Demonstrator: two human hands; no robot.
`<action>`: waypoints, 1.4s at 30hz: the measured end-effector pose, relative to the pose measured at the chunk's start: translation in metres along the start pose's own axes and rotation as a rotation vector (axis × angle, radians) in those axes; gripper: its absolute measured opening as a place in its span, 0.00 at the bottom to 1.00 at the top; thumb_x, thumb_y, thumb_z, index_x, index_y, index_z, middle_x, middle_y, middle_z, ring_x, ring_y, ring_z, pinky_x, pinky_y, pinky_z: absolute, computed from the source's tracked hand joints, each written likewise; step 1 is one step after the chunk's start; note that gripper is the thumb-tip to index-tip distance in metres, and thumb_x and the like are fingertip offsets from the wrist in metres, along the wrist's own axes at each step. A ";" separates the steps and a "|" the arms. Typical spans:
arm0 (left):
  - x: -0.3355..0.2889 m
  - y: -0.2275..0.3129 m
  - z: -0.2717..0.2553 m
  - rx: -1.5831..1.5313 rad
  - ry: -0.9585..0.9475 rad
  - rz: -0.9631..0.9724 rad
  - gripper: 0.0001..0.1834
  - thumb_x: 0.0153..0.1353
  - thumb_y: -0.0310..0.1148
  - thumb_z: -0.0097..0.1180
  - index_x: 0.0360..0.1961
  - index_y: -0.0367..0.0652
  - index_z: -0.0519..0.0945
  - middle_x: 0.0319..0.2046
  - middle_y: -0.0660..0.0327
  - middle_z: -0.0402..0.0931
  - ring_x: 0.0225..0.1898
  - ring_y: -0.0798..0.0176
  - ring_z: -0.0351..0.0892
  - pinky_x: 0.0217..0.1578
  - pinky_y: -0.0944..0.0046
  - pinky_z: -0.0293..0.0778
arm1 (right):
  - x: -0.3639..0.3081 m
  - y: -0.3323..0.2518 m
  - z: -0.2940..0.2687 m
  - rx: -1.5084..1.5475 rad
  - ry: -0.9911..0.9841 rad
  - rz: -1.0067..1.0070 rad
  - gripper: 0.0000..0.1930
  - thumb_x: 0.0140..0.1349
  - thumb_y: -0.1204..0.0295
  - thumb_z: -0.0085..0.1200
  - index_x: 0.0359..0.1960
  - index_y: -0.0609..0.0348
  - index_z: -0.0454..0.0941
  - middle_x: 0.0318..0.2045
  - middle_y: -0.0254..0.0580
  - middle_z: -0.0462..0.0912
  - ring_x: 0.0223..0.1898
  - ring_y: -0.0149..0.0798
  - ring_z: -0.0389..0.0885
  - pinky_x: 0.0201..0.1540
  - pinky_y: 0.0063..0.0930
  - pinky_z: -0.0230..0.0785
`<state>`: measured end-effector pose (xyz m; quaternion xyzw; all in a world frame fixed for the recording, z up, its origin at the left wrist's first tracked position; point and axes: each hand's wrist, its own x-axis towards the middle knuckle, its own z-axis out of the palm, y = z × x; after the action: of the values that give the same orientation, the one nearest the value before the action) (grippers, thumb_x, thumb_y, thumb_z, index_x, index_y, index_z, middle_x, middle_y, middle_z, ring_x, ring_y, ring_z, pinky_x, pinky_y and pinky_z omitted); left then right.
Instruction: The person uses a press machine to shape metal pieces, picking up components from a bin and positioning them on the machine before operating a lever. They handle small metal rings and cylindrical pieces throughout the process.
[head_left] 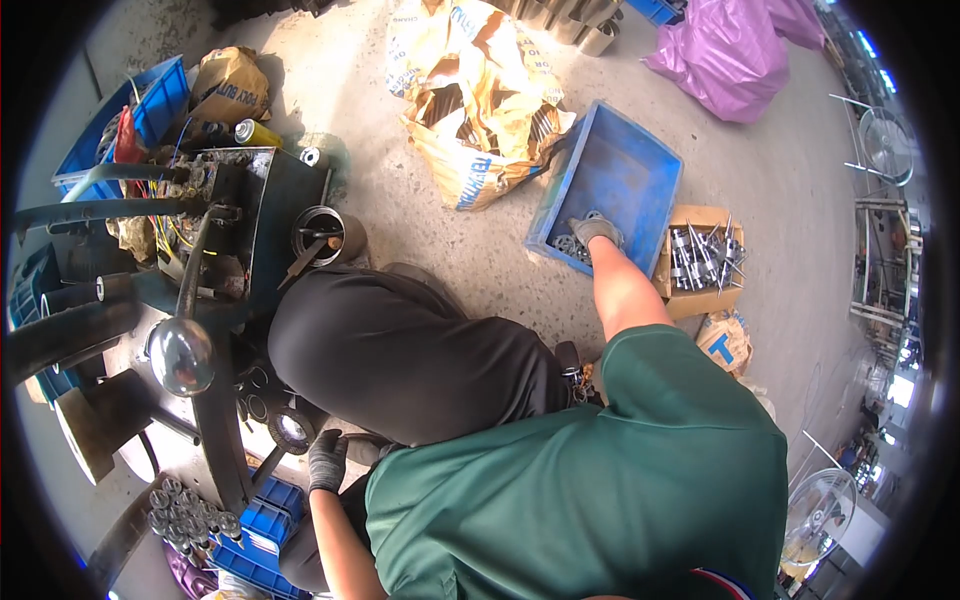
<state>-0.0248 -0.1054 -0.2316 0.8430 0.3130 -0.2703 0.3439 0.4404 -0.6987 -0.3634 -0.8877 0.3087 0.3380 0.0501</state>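
Grey-gloved, the right hand (pixel 596 232) reaches into the blue plastic crate (pixel 625 165) right of centre, fingers closing on metal rings (pixel 568 244) in its near corner; the left hand (pixel 326 461), lower left, rests loosely curled, empty.

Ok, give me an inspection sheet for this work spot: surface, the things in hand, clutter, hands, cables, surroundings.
Surface: bare concrete floor, dusty.
Job's things: blue tray with a few metal rings at its near end; cardboard box of metal parts beside it.
Clutter: torn paper sacks, pink plastic bag, spray can, small blue bins.
Hands: right hand, gloved, reaches into the tray at the rings; left hand, gloved, rests by the machine; grip cannot be told.
Cables: loose wires on the machine top.
Surroundings: standing fans at the right.
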 end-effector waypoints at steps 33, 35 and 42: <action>-0.002 0.092 -0.055 -0.272 0.172 0.362 0.16 0.71 0.26 0.57 0.58 0.37 0.79 0.48 0.55 0.83 0.50 0.59 0.81 0.56 0.61 0.75 | -0.243 -0.041 -0.237 0.965 -0.888 -1.209 0.37 0.63 0.68 0.64 0.74 0.57 0.64 0.45 0.48 0.86 0.26 0.28 0.86 0.21 0.12 0.75; -0.020 0.133 -0.071 -0.314 0.241 0.448 0.16 0.68 0.23 0.57 0.56 0.37 0.80 0.48 0.52 0.83 0.50 0.56 0.83 0.55 0.60 0.77 | -0.303 -0.067 -0.241 0.823 -0.985 -1.355 0.37 0.61 0.70 0.65 0.72 0.57 0.65 0.46 0.46 0.85 0.28 0.28 0.86 0.22 0.13 0.76; -0.066 0.204 -0.104 -0.413 0.342 0.658 0.19 0.69 0.28 0.61 0.60 0.37 0.78 0.52 0.52 0.81 0.54 0.55 0.81 0.57 0.58 0.77 | -0.507 -0.159 -0.167 0.790 -1.267 -1.760 0.36 0.53 0.75 0.77 0.63 0.57 0.69 0.50 0.36 0.81 0.53 0.30 0.79 0.53 0.27 0.77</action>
<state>0.1029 -0.1659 -0.0393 0.8440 0.1275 0.0662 0.5167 0.3334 -0.3601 0.0655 -0.3890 -0.4135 0.4509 0.6888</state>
